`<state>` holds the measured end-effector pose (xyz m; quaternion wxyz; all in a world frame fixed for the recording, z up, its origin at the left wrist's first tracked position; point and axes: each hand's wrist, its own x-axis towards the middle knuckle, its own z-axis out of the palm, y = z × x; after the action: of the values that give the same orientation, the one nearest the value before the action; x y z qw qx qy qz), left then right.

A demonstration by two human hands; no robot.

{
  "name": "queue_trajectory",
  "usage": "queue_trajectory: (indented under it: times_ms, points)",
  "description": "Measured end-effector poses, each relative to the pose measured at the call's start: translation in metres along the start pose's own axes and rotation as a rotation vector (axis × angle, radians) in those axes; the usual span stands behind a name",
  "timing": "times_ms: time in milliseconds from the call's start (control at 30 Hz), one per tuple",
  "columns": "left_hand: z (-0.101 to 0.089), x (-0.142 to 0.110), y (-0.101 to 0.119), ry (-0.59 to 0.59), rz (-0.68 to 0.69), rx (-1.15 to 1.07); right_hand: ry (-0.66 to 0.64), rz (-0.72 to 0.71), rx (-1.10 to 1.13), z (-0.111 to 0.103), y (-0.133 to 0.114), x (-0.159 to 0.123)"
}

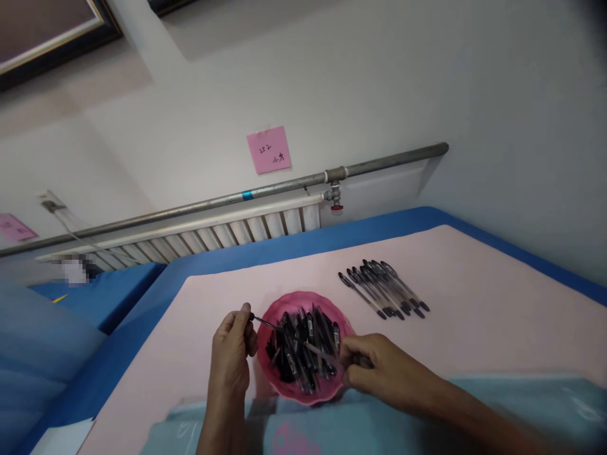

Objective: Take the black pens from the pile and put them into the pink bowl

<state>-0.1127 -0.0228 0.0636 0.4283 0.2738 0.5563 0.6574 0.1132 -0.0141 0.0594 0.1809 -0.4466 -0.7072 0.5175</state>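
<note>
A pink scalloped bowl (342, 315) holds many black pen parts (303, 354), caps and clear tubes among them. At the bowl's left side, my left hand (232, 344) pinches the black end of a thin dark pen refill (266, 323), which points right and down over the bowl. My right hand (367, 363) is closed at the bowl's right rim around a clear pen barrel (325, 355) that slants up toward the refill. Whether refill and barrel touch is hard to tell against the dark parts. Several capped pens (382, 287) lie in a row beyond the bowl, to the right.
A pink sheet covers the blue-edged table (227, 297). Teal cloth (379, 423) lies along the near edge. Behind stand a white radiator (237, 230), a pipe (284, 188) with a red valve, and a wall bearing a pink note (269, 150). Another blue table (128, 287) is at left.
</note>
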Motion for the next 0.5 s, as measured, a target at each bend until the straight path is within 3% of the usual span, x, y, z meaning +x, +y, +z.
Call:
queue_trajectory:
  times_ms: [267, 433, 500]
  points:
    - [-0.009, 0.007, 0.001, 0.017, -0.001, -0.080, 0.028, 0.014, 0.051, -0.006, -0.004, 0.000]
    - [-0.008, 0.002, 0.001, -0.098, -0.072, 0.375, 0.021, 0.086, 0.145, -0.007, -0.005, 0.000]
    - [-0.002, -0.003, 0.000, -0.151, -0.072, 0.448, 0.035, 0.067, 0.156, -0.005, -0.006, 0.000]
